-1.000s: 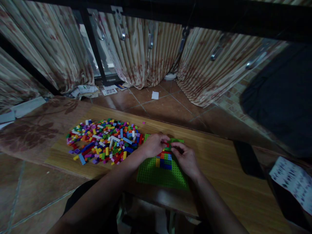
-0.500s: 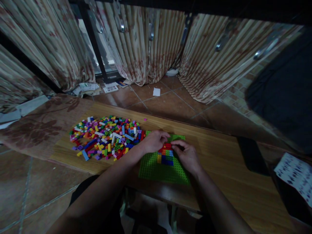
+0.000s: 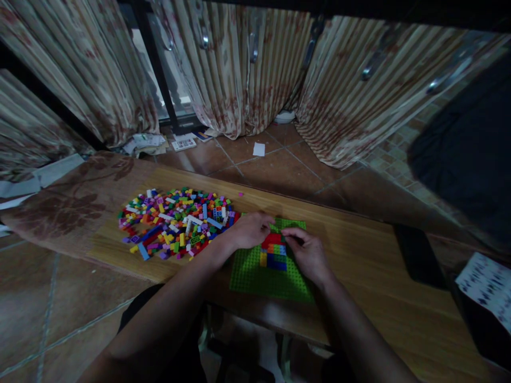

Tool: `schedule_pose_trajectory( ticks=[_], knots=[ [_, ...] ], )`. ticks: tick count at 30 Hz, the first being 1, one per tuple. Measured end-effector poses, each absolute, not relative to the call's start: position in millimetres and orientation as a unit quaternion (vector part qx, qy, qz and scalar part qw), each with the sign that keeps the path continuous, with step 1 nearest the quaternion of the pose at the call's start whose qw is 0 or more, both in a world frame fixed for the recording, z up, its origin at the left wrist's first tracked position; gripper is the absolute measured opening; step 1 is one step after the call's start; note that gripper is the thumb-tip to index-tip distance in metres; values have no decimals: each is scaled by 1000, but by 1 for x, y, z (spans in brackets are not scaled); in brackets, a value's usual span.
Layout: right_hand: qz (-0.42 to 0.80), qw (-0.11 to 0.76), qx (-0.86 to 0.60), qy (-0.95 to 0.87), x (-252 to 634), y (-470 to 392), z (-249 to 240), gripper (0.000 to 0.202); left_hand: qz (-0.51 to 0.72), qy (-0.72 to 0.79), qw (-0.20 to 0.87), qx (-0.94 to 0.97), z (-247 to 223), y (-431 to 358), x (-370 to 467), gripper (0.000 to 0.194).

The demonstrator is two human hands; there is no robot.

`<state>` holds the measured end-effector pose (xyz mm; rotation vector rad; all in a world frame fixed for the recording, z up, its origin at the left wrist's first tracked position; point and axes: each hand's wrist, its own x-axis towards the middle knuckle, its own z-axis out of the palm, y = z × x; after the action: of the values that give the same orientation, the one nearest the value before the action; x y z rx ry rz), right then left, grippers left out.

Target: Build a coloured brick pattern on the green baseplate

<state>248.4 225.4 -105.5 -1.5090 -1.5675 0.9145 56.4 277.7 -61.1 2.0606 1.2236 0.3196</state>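
Note:
A green studded baseplate lies before me, carrying a small block of joined toy bricks. Red bricks form its far row, multicoloured ones come nearer, and blue bricks with a yellow brick make the near edge. My left hand is closed, fingers curled at the left end of the red row; what it holds, if anything, is hidden. On the other side, my right hand pinches at the red row's right end. Whatever sits between its thumb and forefinger is too small to name.
Left of the baseplate spreads a pile of loose toy bricks on the wooden table. A small pink brick lies apart. To the right are a black flat object and a printed sheet.
The view has shifted slightly. More of the red row shows between my hands, which stay at its two ends with only small finger movements.

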Motion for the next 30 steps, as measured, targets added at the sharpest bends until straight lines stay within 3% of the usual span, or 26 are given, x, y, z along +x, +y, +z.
schedule_pose_trajectory(
  ticks=[14,30],
  knots=[
    [387,419,-591,-571,245,230,-111,20,86,509,323,793,-61,270,66,22],
    [324,358,-627,-612,241,233,-104,18,55,542,301,783,-58,267,70,20]
  ],
)
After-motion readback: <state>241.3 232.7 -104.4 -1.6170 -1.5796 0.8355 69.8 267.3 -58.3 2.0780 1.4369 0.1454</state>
